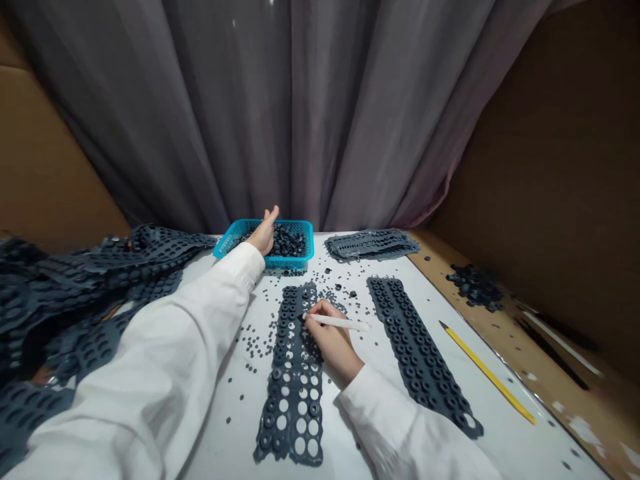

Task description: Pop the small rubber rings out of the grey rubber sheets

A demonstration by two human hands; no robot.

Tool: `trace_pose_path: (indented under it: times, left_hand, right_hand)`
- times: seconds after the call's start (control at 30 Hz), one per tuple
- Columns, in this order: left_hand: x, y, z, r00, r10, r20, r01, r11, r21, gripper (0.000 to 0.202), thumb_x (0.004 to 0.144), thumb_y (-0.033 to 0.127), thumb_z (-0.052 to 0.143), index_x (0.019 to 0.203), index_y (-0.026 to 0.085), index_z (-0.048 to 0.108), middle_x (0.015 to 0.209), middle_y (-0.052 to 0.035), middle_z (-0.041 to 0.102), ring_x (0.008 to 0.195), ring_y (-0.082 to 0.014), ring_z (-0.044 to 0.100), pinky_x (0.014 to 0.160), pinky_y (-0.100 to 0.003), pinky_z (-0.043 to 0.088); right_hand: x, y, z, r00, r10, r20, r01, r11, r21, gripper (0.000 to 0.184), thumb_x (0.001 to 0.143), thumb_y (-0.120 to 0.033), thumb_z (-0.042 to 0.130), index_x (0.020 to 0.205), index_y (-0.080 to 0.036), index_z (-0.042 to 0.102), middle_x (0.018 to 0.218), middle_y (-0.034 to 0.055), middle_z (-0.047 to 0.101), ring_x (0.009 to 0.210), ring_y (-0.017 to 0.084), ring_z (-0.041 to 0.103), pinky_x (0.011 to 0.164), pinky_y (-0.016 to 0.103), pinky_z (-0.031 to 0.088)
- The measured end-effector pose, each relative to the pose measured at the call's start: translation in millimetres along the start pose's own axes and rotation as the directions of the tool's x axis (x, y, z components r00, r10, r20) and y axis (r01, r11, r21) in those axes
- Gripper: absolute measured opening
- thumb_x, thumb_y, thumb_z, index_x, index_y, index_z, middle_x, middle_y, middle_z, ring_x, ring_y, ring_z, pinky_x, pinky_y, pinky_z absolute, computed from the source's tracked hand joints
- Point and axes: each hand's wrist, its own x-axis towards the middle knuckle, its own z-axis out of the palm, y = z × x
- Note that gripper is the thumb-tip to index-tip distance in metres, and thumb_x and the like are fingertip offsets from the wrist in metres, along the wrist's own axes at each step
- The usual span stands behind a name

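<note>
My left hand (263, 233) reaches over the rim of a blue basket (226, 241) filled with small dark rubber pieces; its thumb points up and the fingers are hidden among the pieces. My right hand (331, 340) is closed on a white pen-like tool (345, 324), whose tip rests on a dark rubber strip (293, 380) lying lengthwise before me. Many of that strip's holes are punched out and show white. A second strip (420, 353), full of round pieces, lies to the right of my right hand.
A big heap of dark rubber strips (75, 300) covers the left side. More strips (373, 244) are stacked beside the basket. Loose bits (255, 340) dot the white table. A yellow stick (487, 373) lies at right, a small pile of pieces (475, 283) on the cardboard ledge.
</note>
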Motion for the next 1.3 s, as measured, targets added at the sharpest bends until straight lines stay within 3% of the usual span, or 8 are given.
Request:
trace_pose_path:
  times: [0.1, 0.2, 0.4, 0.7, 0.97, 1.07, 1.2, 1.3]
  left_hand:
    - [-16, -9, -4.7, 0.983, 0.185, 0.015, -0.183, 0.954, 0.237, 0.055, 0.079, 0.040, 0.058, 0.125, 0.017, 0.039, 0.142, -0.0150, 0.024, 0.134, -0.0246, 0.011, 0.102, -0.042, 0.018]
    - [-54, -20, -15.9, 0.856, 0.363, 0.369, -0.500, 0.762, 0.411, 0.045, 0.075, 0.034, 0.061, 0.116, 0.018, 0.051, 0.134, -0.0122, 0.038, 0.127, -0.0249, 0.028, 0.102, -0.037, 0.022]
    - [-108, -30, -24.6, 0.564, 0.091, 0.820, -0.692, 0.594, 0.411, 0.016, 0.072, 0.026, 0.061, 0.085, 0.019, 0.065, 0.083, -0.0063, 0.061, 0.082, -0.0197, 0.054, 0.076, -0.028, 0.040]
    - [-111, -25, 5.3, 0.504, -0.104, 0.857, -0.804, 0.306, 0.510, 0.011, 0.064, 0.019, 0.065, 0.075, 0.018, 0.066, 0.076, -0.0069, 0.062, 0.071, -0.0215, 0.057, 0.061, -0.027, 0.039]
    - [-117, -35, 9.3, 0.529, -0.046, 0.848, -0.804, 0.294, 0.517, 0.017, 0.072, 0.004, 0.050, 0.064, 0.014, 0.062, 0.069, -0.0074, 0.061, 0.069, -0.0187, 0.058, 0.066, -0.026, 0.041]
    - [-115, -42, -5.2, 0.533, 0.007, 0.846, -0.764, 0.433, 0.477, 0.013, 0.077, 0.013, 0.051, 0.071, 0.014, 0.063, 0.073, -0.0056, 0.063, 0.072, -0.0162, 0.058, 0.067, -0.023, 0.042]
    - [-118, -56, -22.7, 0.779, 0.087, 0.621, -0.494, 0.695, 0.522, 0.014, 0.078, 0.024, 0.055, 0.077, 0.014, 0.064, 0.072, -0.0036, 0.064, 0.066, -0.0136, 0.057, 0.063, -0.022, 0.042]
    - [-122, -65, -25.0, 0.873, 0.019, 0.488, -0.303, 0.804, 0.511, 0.016, 0.075, 0.027, 0.058, 0.078, 0.013, 0.065, 0.071, -0.0036, 0.066, 0.063, -0.0132, 0.056, 0.060, -0.022, 0.042]
  right_hand:
    - [2, 2, 0, 1.000, 0.010, 0.011, -0.010, 1.000, 0.015, 0.008, 0.073, -0.025, 0.052, 0.068, -0.019, 0.053, 0.057, -0.0033, 0.051, 0.055, 0.012, 0.046, 0.052, 0.022, 0.032]
    - [4, 2, 0, 1.000, 0.014, 0.017, -0.015, 1.000, 0.007, 0.008, 0.072, -0.025, 0.053, 0.067, -0.019, 0.053, 0.056, -0.0032, 0.051, 0.054, 0.012, 0.045, 0.051, 0.022, 0.032]
    - [3, 0, 0, 1.000, -0.019, 0.010, 0.020, 1.000, -0.010, 0.007, 0.072, -0.023, 0.052, 0.067, -0.019, 0.053, 0.058, -0.0027, 0.053, 0.054, 0.012, 0.046, 0.051, 0.022, 0.032]
    - [0, -3, 2, 0.999, -0.041, 0.005, 0.041, 0.994, -0.101, 0.008, 0.070, -0.019, 0.050, 0.063, -0.020, 0.050, 0.055, -0.0043, 0.051, 0.052, 0.012, 0.046, 0.050, 0.022, 0.031]
    - [-1, -1, 2, 0.997, -0.080, 0.017, 0.082, 0.987, -0.140, 0.009, 0.070, -0.015, 0.048, 0.062, -0.019, 0.048, 0.054, -0.0047, 0.049, 0.052, 0.011, 0.046, 0.050, 0.022, 0.031]
    - [-2, 0, 2, 0.997, -0.076, 0.015, 0.078, 0.985, -0.153, 0.009, 0.070, -0.016, 0.048, 0.062, -0.019, 0.048, 0.053, -0.0047, 0.049, 0.052, 0.011, 0.046, 0.050, 0.021, 0.031]
    - [-1, -2, 2, 0.997, -0.079, 0.015, 0.080, 0.983, -0.167, 0.009, 0.071, -0.016, 0.049, 0.062, -0.019, 0.049, 0.054, -0.0039, 0.051, 0.052, 0.011, 0.047, 0.050, 0.022, 0.031]
    - [-1, -3, 2, 0.996, -0.088, 0.014, 0.089, 0.983, -0.161, 0.009, 0.071, -0.017, 0.049, 0.062, -0.019, 0.050, 0.055, -0.0036, 0.052, 0.052, 0.012, 0.047, 0.051, 0.022, 0.032]
